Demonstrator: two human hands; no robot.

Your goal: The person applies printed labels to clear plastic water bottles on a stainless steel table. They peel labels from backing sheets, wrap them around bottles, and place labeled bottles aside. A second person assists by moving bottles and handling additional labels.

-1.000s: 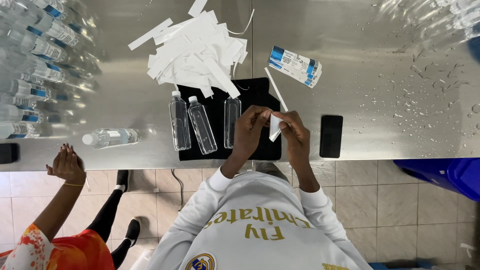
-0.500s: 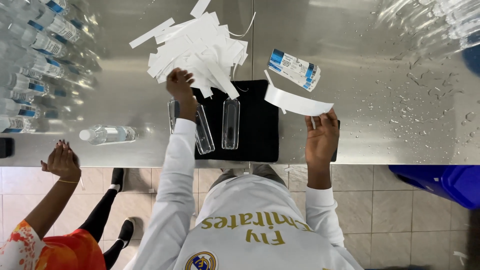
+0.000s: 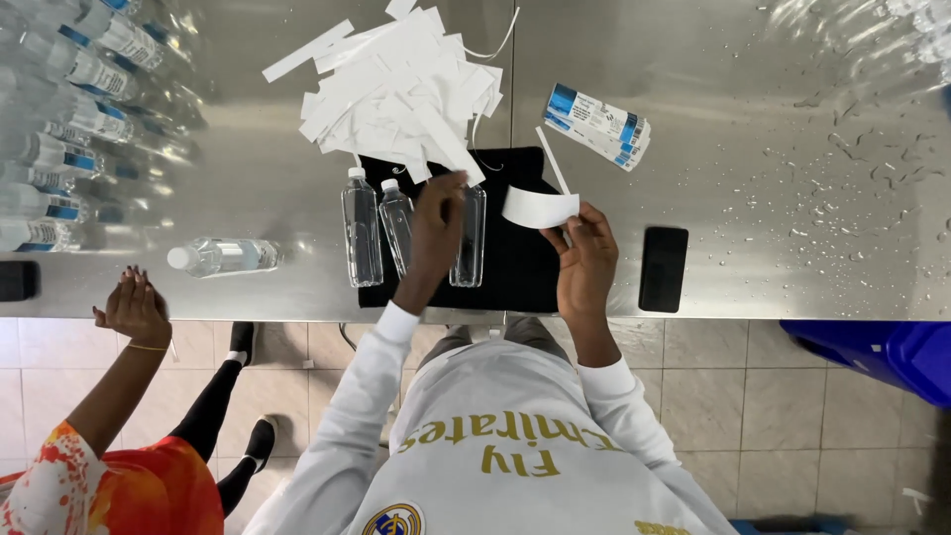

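Left hand (image 3: 436, 223) stretched out over the black mat (image 3: 515, 267) at the near edge of the desk (image 3: 753, 119), grip folded loosely together over the clear bottles — touching the middle bottle (image 3: 396, 223) or the right bottle (image 3: 470, 238), cannot tell which. Third clear bottle (image 3: 361, 228) just left of those two, all three lying side by side on the mat, caps toward the far edge.

Right hand (image 3: 586, 263) raised above the mat's right part, grip pinched on a curled white label strip (image 3: 540, 206), held up off the desk. Thin white backing strip (image 3: 553, 160) slanting just beyond it.

Heap of white paper strips (image 3: 396, 84) toward the far edge, spilling onto the mat's far side. Roll of blue-and-white labels (image 3: 597, 126) right of the heap. Black phone (image 3: 663, 268) flat near the near edge, just right of the mat. Water droplets scattered across the right part of the desk.

One capped bottle (image 3: 223, 256) on its side left of the mat — well apart from it. Cluster of labelled bottles (image 3: 69, 119) at the far left corner. Another person's hand (image 3: 134, 307) at the near edge on the left, with a thin bracelet and an orange patterned sleeve.
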